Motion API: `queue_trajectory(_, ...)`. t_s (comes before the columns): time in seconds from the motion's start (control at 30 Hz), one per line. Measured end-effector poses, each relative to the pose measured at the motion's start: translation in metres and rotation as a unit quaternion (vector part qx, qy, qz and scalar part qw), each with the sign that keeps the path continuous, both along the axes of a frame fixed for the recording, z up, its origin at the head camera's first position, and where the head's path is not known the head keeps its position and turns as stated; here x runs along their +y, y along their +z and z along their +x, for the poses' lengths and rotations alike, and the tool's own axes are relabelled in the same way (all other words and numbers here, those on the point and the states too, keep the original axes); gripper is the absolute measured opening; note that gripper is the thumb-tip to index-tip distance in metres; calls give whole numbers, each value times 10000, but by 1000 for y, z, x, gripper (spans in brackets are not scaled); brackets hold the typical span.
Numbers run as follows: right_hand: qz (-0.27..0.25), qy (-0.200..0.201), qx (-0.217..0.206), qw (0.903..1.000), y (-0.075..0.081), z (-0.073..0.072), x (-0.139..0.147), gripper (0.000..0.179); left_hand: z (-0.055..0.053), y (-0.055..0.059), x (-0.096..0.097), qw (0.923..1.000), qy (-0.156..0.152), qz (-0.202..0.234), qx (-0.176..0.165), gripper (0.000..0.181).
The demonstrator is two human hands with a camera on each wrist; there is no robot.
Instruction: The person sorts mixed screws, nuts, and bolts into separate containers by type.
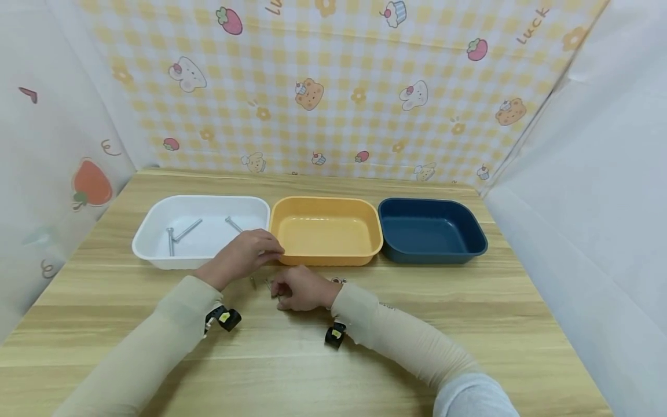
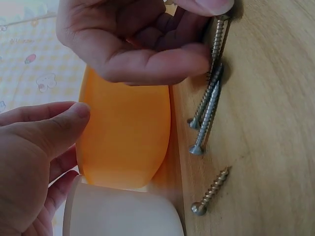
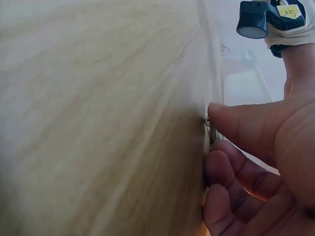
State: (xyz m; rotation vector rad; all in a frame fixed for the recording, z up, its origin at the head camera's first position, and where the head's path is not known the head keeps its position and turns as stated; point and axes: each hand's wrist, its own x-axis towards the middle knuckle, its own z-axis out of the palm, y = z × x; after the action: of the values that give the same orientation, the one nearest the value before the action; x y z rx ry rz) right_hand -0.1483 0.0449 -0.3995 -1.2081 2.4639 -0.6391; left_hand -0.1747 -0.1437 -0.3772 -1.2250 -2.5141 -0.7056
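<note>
In the head view, my left hand (image 1: 245,255) is at the front left corner of the yellow tray (image 1: 326,260). The left wrist view shows its thumb in front of the rim and the other fingers behind, pinching it. My right hand (image 1: 304,288) is low over the table just before that tray. Its thumb and index finger bracket a threaded screw (image 2: 217,39), thumb by the head. Two more screws (image 2: 207,120) lie together below it, heads toward the left hand. Apart from them is a shorter round-headed screw (image 2: 210,192) on the wood.
Left of the yellow tray stands a white tray (image 1: 200,200) holding three long bolts (image 1: 187,230). To the right is a dark blue tray (image 1: 432,256). All three stand in a row on the wooden table (image 1: 292,370), with a checked cloth (image 1: 359,127) behind.
</note>
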Motion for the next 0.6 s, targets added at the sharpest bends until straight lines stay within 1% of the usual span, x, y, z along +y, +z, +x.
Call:
queue_trajectory(0.1,73,156,176,9997,-1,0,0,7,0,-1,0,10000,28,35,-75,11)
queue_trajectory(0.2,114,240,255,9993,0,0,0,4,-1,-3,0,9998,49,113,-132,11)
queue_trajectory(0.37,191,66,249,9995,1,1,0,7,-1,-6,0,9993,142,186,-282,10)
queue_trajectory(0.43,259,-32,322,9991,0,2,0,8,-1,-8,0,9992,163,199,-315,9)
queue_trajectory(0.5,322,-77,395,9987,2,3,0,11,0,-9,-1,9991,168,196,-331,9)
queue_trajectory(0.6,414,-75,521,9978,4,2,0,18,-1,-9,0,9992,155,257,-268,9)
